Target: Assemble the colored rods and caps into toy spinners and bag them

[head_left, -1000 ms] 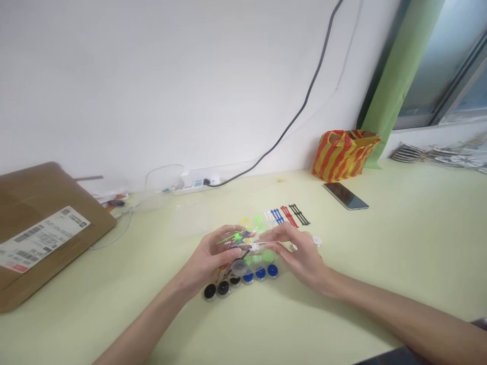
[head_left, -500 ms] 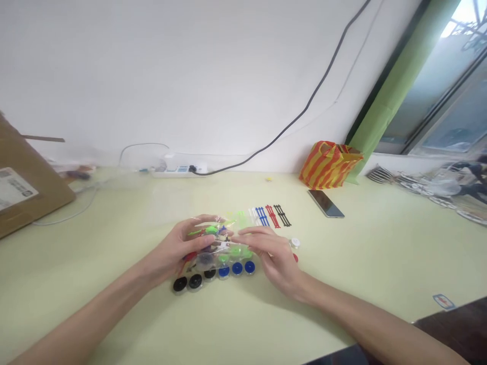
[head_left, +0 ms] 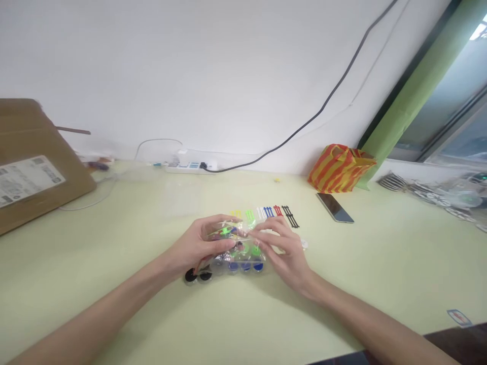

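Observation:
My left hand (head_left: 196, 242) is closed round the left side of a clear plastic bag (head_left: 247, 256), thumb in front and fingers behind. Small parts in green, blue, red and other colours show through the film; their kinds are hard to make out. At the bag's upper right, my right hand (head_left: 285, 253) has its thumb and fingertips bent together on the film. Beneath and in front of the bag are rows of small round wheel-like pieces, among them a black wheel (head_left: 190, 276) and a blue wheel (head_left: 258, 266), partly covered by the bag.
Behind the hands lie sets of thin bars by colour, including black bars (head_left: 291, 217). A phone (head_left: 335, 208) and a striped bag (head_left: 340, 170) are at the right. A power strip (head_left: 190, 167) runs along the wall, with a cardboard box (head_left: 41, 177) at the left.
The view has turned slightly left. My right fingers, straighter before, are now bent onto the plastic bag's upper right. The bag hangs over more of the wheels.

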The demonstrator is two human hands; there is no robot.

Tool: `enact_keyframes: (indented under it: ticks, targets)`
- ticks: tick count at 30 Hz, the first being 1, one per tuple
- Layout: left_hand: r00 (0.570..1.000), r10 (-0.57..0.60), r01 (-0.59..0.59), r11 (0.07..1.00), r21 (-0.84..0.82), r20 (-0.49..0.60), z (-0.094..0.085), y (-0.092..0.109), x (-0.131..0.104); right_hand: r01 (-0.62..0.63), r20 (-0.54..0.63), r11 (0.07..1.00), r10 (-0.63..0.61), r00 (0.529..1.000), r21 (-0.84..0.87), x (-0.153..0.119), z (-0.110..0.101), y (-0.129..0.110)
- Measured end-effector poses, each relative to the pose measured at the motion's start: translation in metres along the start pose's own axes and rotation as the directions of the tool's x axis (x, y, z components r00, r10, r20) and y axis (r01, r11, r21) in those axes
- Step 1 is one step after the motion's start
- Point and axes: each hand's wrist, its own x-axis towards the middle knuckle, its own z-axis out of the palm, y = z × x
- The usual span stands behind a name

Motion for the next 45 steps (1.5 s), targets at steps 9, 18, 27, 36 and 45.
enact_keyframes:
  ticks: [9, 18, 27, 36, 45]
  targets:
    - [0.956, 0.013, -0.034, 0.997, -0.065, -0.295, -0.009, 0.003, 0.007, -0.397, -0.118, 0.773, 0.392, 0.912, -0.495, 0.058, -0.061, 0.155]
    - [0.876, -0.092, 0.023, 0.988, -0.15, -0.473, -0.024, 0.003, 0.012, -0.593, -0.105, 0.576, 0.662, 0.742, -0.563, 0.091, -0.061, 0.269]
    - [0.903, -0.085, 0.003, 0.982, -0.19, -0.421, -0.027, 0.003, 0.012, -0.587, -0.133, 0.681, 0.597, 0.791, -0.438, 0.114, -0.061, 0.241]
    - [0.975, -0.012, -0.013, 0.994, -0.11, -0.223, -0.017, 0.003, 0.006, -0.287, -0.104, 0.947, 0.273, 0.956, -0.147, 0.038, -0.044, 0.09]
    - [0.991, -0.004, 0.011, 0.999, 0.052, -0.137, -0.014, 0.004, 0.005, -0.062, -0.06, 0.97, 0.049, 0.997, -0.235, 0.011, -0.043, 0.08]
